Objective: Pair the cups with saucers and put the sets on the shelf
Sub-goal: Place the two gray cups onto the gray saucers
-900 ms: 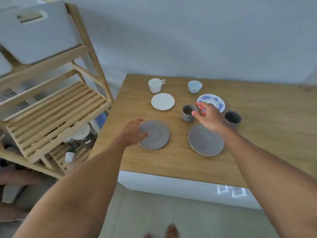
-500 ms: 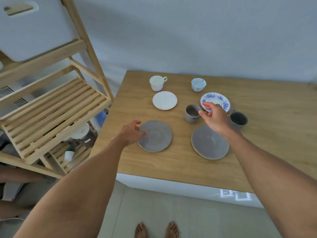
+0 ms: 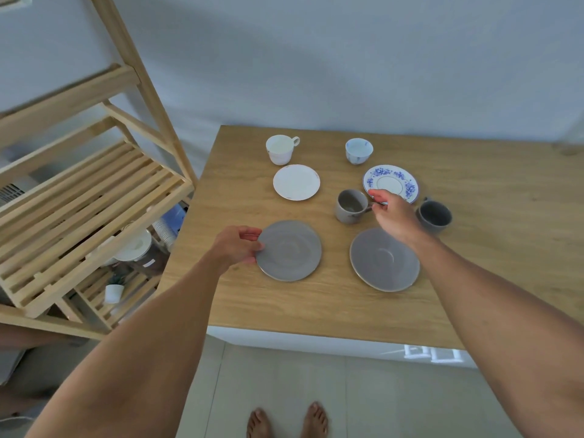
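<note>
Wooden slats make up the shelf (image 3: 94, 197) on the left, its upper tier bare and angled toward the table (image 3: 493, 248), so the finished sets have only a short trip to make. On the tabletop the crockery is laid out in matching pairs, each cup near its saucer: the white cup (image 3: 279, 149) behind the white saucer (image 3: 296, 182), the blue-patterned cup (image 3: 358, 150) behind the flowered saucer (image 3: 392, 181), and two grey saucers at the front.

The left hand (image 3: 235, 246) curls around the near edge of the left grey saucer (image 3: 289, 250), fingers over the rim, likely steadying it to receive a cup. The right hand (image 3: 395, 216) pinches the handle of the lighter grey cup (image 3: 350, 205), which seems to sit on the table. The darker grey cup (image 3: 434, 214) waits beside the right grey saucer (image 3: 384, 259).
</note>
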A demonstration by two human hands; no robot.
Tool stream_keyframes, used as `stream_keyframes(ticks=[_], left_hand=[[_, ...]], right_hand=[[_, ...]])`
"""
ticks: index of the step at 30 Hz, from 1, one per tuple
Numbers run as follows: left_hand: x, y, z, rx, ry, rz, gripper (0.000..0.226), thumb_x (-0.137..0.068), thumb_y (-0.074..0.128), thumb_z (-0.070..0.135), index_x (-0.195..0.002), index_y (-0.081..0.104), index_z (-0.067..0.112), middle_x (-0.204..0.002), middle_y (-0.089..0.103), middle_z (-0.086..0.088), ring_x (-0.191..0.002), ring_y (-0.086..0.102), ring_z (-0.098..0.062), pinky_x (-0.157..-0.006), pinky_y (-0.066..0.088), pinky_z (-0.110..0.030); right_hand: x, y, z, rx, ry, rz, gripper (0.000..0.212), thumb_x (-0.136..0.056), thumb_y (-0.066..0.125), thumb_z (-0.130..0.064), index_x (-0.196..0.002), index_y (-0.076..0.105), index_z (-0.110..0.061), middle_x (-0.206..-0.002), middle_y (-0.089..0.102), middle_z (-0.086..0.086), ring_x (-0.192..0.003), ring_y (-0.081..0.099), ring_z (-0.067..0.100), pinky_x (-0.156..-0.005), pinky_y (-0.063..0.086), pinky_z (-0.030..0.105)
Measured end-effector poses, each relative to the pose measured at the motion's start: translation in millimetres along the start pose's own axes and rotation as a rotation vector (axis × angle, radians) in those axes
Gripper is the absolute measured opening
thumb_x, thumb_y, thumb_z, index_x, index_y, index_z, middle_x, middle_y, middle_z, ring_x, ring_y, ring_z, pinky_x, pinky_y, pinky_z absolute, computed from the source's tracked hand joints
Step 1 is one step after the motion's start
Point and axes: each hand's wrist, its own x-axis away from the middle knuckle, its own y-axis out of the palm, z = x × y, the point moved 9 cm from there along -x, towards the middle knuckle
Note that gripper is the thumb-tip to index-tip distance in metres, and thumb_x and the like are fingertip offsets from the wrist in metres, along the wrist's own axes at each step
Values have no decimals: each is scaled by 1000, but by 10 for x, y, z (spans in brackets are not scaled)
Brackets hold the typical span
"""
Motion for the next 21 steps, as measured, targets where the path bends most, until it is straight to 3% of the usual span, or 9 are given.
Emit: stream_keyframes(ticks=[5, 8, 12, 15, 21], left_hand=[[-81, 13, -111, 96, -60, -4, 37, -81, 82, -1, -117, 72, 2, -104, 76, -13, -84, 76, -22, -64, 64, -28], [-75, 53, -135, 156, -88, -39, 36, -82, 80, -3, -117, 71, -1, -105, 77, -16, -90, 77, -27, -75, 65, -34], [-43, 98, -106, 236, -100, -62, 34, -85, 75, -8, -118, 68, -4, -109, 76, -19, -87, 77, -26, -63, 65, -29], [-45, 103, -100, 253, -105, -64, 33, -86, 74, -8, -118, 68, -3, -109, 76, -19, -86, 76, -25, -63, 65, -29], [-52, 108, -103, 288, -112, -55, 31, -87, 74, -7, -117, 69, 1, -105, 76, -15, -84, 75, -23, -60, 64, -26]], right_hand=[[-29, 34, 116, -19, 36, -2, 39, -97, 68, -12, -136, 67, -20, -129, 72, 0, -111, 69, 16, -108, 49, 34], [-18, 15, 141, -53, 42, 45, 34, -94, 74, -11, -128, 72, -15, -119, 76, 2, -102, 70, 15, -102, 50, 27], [-4, 23, 151, -96, 47, 84, 30, -91, 78, -10, -120, 76, -13, -107, 78, 2, -94, 72, 14, -100, 54, 28], [-3, 64, 174, -117, 39, 101, 27, -88, 81, -14, -114, 79, -18, -97, 77, -5, -94, 75, 13, -102, 56, 35], [45, 116, 175, -222, 51, 103, 26, -86, 83, -16, -111, 80, -19, -97, 79, -7, -99, 75, 12, -104, 55, 35]])
